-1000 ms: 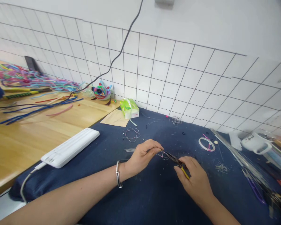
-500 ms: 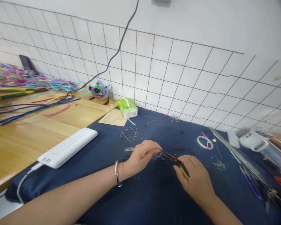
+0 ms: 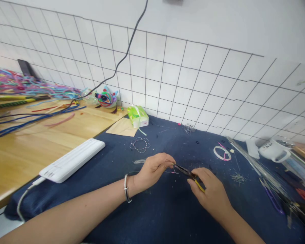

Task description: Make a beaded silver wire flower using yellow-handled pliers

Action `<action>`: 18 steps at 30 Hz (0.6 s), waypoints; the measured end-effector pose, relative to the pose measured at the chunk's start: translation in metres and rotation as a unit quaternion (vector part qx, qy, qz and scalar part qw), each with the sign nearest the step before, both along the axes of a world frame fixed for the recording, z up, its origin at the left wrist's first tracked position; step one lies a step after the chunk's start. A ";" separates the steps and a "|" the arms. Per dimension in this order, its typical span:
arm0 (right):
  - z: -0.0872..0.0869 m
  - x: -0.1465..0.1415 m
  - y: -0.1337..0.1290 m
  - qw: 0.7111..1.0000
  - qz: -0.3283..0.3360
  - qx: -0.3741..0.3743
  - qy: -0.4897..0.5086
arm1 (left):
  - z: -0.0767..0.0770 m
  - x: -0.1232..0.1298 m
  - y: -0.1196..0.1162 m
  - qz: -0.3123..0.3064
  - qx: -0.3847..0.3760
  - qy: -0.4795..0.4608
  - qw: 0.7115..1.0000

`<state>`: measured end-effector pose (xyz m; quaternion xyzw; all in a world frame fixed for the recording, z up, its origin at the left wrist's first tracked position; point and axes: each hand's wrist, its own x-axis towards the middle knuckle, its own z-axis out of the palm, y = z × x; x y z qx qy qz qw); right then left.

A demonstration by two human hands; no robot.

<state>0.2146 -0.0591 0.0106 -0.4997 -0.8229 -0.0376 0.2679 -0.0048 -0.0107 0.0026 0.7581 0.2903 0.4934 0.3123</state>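
Thin wire (image 3: 176,170) is pinched between the fingertips of my left hand (image 3: 154,170), which wears a silver bangle (image 3: 127,188) at the wrist. A small pink bit shows beside the wire. My right hand (image 3: 212,189) is wrapped round yellow-handled pliers (image 3: 198,184), whose dark jaws meet the wire at my left fingertips. How the jaws grip it is too small to tell. Behind my left hand lies a flower-shaped wire ring (image 3: 140,145), with a bundle of straight wires (image 3: 139,161) nearer to it.
A white power strip (image 3: 72,160) lies left, a green tissue pack (image 3: 137,116) at the back. To the right are a white ring (image 3: 222,153), loose wires (image 3: 238,177), purple-handled scissors (image 3: 273,200) and a white mug (image 3: 273,150). A dark cable (image 3: 128,51) hangs across the wall.
The plier jaws have shifted slightly left, closer to my left fingertips. The camera view has moved a little. Both hands keep their hold.
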 end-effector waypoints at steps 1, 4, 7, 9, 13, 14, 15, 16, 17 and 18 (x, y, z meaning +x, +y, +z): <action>0.000 0.000 0.000 1.000 -0.001 -0.001 0.001 | 0.000 0.000 0.000 -0.003 -0.005 -0.004 1.000; -0.001 -0.001 0.001 1.000 0.003 0.022 -0.011 | -0.001 0.000 -0.001 -0.011 -0.018 -0.012 1.000; -0.001 -0.002 0.000 0.999 0.008 0.035 -0.027 | 0.000 0.001 -0.002 -0.018 -0.042 -0.020 0.999; 0.000 -0.003 0.000 0.999 0.009 0.038 -0.031 | 0.001 0.002 -0.002 -0.022 -0.065 -0.035 0.997; 0.001 -0.002 0.000 0.999 0.016 0.039 -0.019 | 0.002 0.004 -0.001 -0.032 -0.105 -0.078 0.991; 0.001 -0.001 0.000 0.999 0.017 0.038 -0.015 | 0.002 0.005 -0.001 -0.035 -0.111 -0.088 0.989; 0.001 -0.001 0.000 0.999 0.019 0.038 -0.011 | 0.002 0.005 -0.001 -0.037 -0.115 -0.096 0.988; 0.000 0.000 0.001 0.999 0.020 0.038 -0.008 | 0.003 0.005 -0.001 -0.037 -0.117 -0.100 0.987; 0.000 0.000 0.001 0.999 0.021 0.039 -0.004 | 0.003 0.005 -0.001 -0.036 -0.116 -0.101 0.987; 0.000 0.000 0.001 0.999 0.022 0.040 -0.001 | 0.003 0.005 -0.001 -0.034 -0.113 -0.098 0.988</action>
